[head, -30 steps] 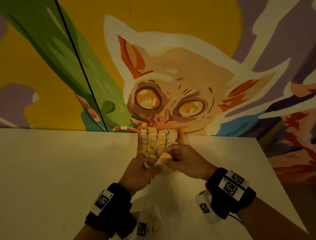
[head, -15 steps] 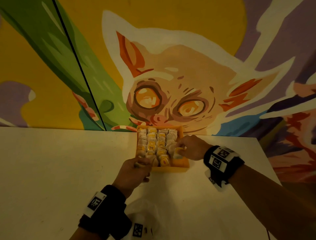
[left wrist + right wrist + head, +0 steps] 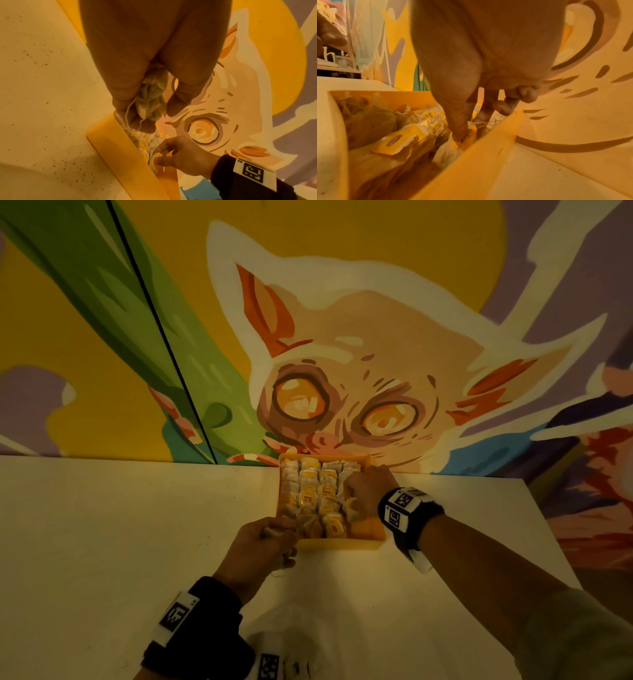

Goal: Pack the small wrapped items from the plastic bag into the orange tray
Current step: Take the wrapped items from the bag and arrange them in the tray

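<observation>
Head view: orange tray (image 3: 337, 543) at frame centre, against mural wall (image 3: 376, 302), packed with wrapped items (image 3: 313, 484). Left hand (image 3: 258, 546) at tray's lower-left corner; right hand (image 3: 368, 491) reaches in from right. Plastic bag (image 3: 325, 628) at bottom centre.

Left wrist view: left fingers (image 3: 120, 94) curl round crumpled item (image 3: 151, 97) above tray edge.

Right wrist view: right thumb (image 3: 460, 121) and fingers pinch yellow tag (image 3: 468, 139) by tray's right wall.

The plastic bag (image 3: 329, 642) is cut off by the head view's bottom edge
</observation>
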Demonstrator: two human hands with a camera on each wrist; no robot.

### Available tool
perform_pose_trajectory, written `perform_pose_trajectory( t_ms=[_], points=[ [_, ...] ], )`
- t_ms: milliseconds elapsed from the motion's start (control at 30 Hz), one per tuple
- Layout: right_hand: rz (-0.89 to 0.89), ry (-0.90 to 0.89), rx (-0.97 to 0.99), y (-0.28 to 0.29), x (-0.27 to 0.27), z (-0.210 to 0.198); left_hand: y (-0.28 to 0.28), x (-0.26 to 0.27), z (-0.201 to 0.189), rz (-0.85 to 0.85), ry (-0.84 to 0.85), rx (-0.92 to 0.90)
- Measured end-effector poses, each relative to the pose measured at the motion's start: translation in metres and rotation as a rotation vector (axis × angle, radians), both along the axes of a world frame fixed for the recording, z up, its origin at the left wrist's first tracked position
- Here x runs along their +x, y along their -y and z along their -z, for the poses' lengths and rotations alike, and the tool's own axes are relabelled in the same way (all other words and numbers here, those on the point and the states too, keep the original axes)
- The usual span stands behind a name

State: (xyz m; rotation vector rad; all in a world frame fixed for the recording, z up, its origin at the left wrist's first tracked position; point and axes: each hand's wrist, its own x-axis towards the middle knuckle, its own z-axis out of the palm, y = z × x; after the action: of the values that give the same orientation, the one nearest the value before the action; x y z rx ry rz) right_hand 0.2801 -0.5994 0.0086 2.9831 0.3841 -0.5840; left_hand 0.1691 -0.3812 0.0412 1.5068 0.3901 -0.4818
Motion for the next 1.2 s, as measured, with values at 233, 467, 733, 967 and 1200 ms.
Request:
perform_pose_trajectory(
  t_ms=[233, 467, 733, 967, 1200],
  points=[
    [0.046, 0.126, 0.100, -0.001, -0.007, 0.001, -0.002, 0.000, -0.001, -0.033, -0.035, -0.106],
    [0.178, 0.158, 0.726, -0.027, -0.048, -0.033, 0.002, 0.004, -0.009, -0.176, -0.145, -0.407],
    [-0.111, -0.005, 0.834, -0.072, -0.114, -0.064, 0.013, 0.000, -0.016, -0.165, -0.179, -0.422],
    [0.027, 0.101, 0.884, -0.075, -0.122, -0.047, 0.010, -0.006, -0.019, -0.163, -0.134, -0.440],
    [0.238, 0.034, 1.164, -0.067, -0.117, -0.046, 0.007, -0.007, -0.011, -0.162, -0.132, -0.392]
  ],
)
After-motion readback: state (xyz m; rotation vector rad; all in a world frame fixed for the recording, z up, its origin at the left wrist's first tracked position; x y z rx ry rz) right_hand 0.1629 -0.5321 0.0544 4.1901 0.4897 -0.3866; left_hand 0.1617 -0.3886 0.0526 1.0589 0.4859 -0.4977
